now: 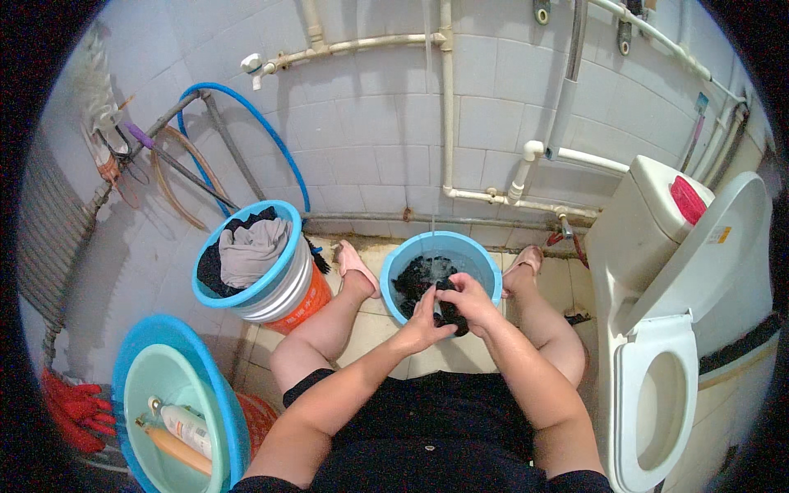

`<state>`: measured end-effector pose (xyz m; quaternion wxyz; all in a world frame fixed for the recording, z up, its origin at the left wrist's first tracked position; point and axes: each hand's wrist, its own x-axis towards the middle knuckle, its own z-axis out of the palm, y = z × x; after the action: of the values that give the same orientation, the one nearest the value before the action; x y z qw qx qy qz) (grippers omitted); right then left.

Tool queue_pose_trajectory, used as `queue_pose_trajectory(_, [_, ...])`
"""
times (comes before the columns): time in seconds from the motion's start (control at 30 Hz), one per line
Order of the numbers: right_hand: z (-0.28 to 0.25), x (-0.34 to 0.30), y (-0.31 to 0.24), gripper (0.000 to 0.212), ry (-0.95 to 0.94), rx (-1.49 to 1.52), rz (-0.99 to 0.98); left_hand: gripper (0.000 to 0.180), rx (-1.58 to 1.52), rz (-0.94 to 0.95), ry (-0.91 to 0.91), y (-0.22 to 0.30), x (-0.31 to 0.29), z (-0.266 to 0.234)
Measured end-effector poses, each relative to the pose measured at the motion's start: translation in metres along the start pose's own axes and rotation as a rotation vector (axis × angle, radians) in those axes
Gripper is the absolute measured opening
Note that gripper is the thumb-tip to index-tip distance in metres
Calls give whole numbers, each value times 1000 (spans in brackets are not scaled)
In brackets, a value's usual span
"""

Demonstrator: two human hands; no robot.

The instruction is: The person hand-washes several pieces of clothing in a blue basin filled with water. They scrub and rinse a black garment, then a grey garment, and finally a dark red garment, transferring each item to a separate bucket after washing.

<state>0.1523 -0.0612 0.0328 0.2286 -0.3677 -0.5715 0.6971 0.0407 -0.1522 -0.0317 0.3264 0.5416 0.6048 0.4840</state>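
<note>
A light-blue basin (pixel 392 271) stands on the floor between my feet with water in it. Dark wet cloth (pixel 415 278) lies in the water, and a thin stream of water (pixel 433 220) falls into it from above. Over the basin's near rim, my left hand (pixel 424 324) and my right hand (pixel 472 304) are closed on a bunched black piece of cloth (pixel 449 319). The hands are close together, the left thumb below the cloth and the right fingers at its top. What kind of garment it is cannot be made out.
At left, a blue basin (pixel 289 215) of grey and black clothes sits on an orange-and-white bucket (pixel 304 300). Nearer, a green basin (pixel 148 361) with bottles rests inside a larger blue basin (pixel 123 353). A toilet (pixel 622 394) with raised lid stands at right. Pipes (pixel 448 123) line the tiled wall.
</note>
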Motion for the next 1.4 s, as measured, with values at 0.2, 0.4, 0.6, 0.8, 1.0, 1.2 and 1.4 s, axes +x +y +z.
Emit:
queue_pose_trajectory(0.2, [8,4,-7,37,-208,-158,-173,28,109,-86,204,2,32,-23])
queue_pose_trajectory(0.4, [-79,46,64,38,169,-191,-276,21,-191,-246,460,81,65,-63])
queue_pose_trajectory(0.6, [-104,45,133,81,33,-585,-86,18,-756,8,375,212,92,-91])
queue_pose_trajectory(0.8, [-48,45,127,126,93,-815,-357,21,-854,176,179,299,97,-106])
queue_pose_trajectory(1.0, [2,65,78,98,42,-784,-309,24,-1007,247,-1,331,82,-142])
queue_pose_trajectory(1.2, [19,76,86,40,-78,85,201,22,-1062,295,205,293,73,-204])
queue_pose_trajectory(1.4, [-28,99,67,26,199,438,278,21,-993,174,476,209,74,-230])
